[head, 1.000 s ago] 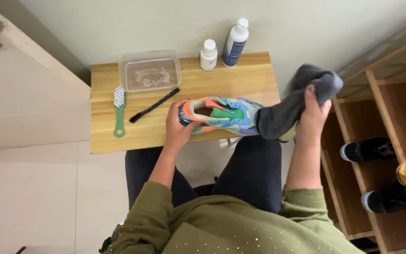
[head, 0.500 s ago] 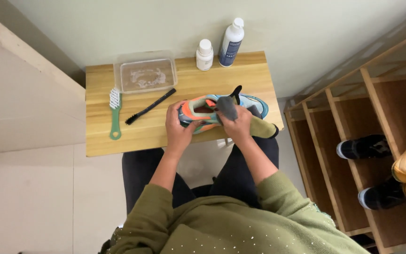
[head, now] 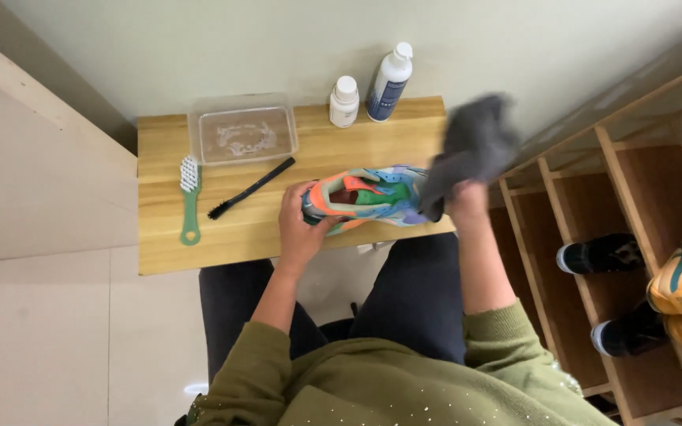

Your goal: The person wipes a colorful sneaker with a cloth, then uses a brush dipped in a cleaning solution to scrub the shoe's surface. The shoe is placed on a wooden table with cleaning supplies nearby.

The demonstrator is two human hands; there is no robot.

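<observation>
The left hand [head: 303, 229] gripped the heel of the sneaker [head: 366, 197] lying on the wooden table [head: 167, 252]; the right hand [head: 467, 201] clutched a grey cloth [head: 471, 146] at its toe. Behind stood a tray [head: 242, 134], two bottles [head: 388, 83], a black brush [head: 250, 188] and a green brush [head: 190, 197]; a shoe rack [head: 586, 284] stood rightward.

multicolour sneaker [head: 369, 195], grey cloth [head: 471, 146], green brush [head: 190, 199]

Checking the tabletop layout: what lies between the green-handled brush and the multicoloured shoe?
In the head view, a slim black brush lies diagonally on the wooden table, between the green-handled brush and the shoe held by the left hand.
</observation>
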